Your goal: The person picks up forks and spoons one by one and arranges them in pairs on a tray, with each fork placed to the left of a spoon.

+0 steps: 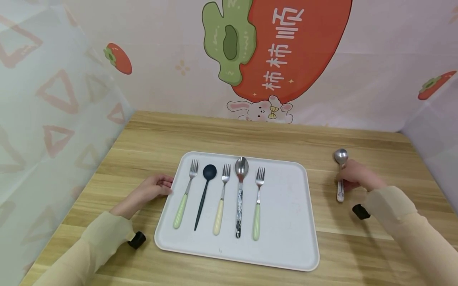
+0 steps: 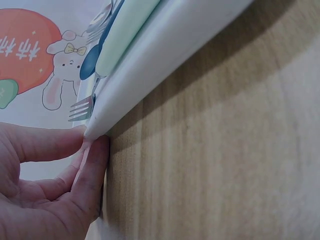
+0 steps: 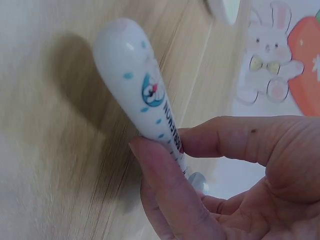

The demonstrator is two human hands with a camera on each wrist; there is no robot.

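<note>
My right hand point(image 1: 359, 174) pinches a spoon point(image 1: 340, 192) by its white handle, to the right of the tray. In the right wrist view that handle point(image 3: 131, 75) has blue spots and a cartoon print, between thumb and fingers. At the tray's left edge, my left hand point(image 1: 151, 189) pinches the rim of the white tray point(image 1: 286, 234). Side by side on the tray lie a green-handled fork point(image 1: 181, 210), a black spoon point(image 1: 202, 200), a cream-handled fork point(image 1: 218, 216), a steel spoon with a marbled handle point(image 1: 239, 202) and another green-handled fork point(image 1: 257, 220).
The wooden table point(image 1: 214, 127) runs back to a patterned wall cloth point(image 1: 161, 87). Similar cloth hangs at the left and right sides. A black piece point(image 1: 137, 240) sits at the left wrist and another black piece point(image 1: 361, 211) at the right.
</note>
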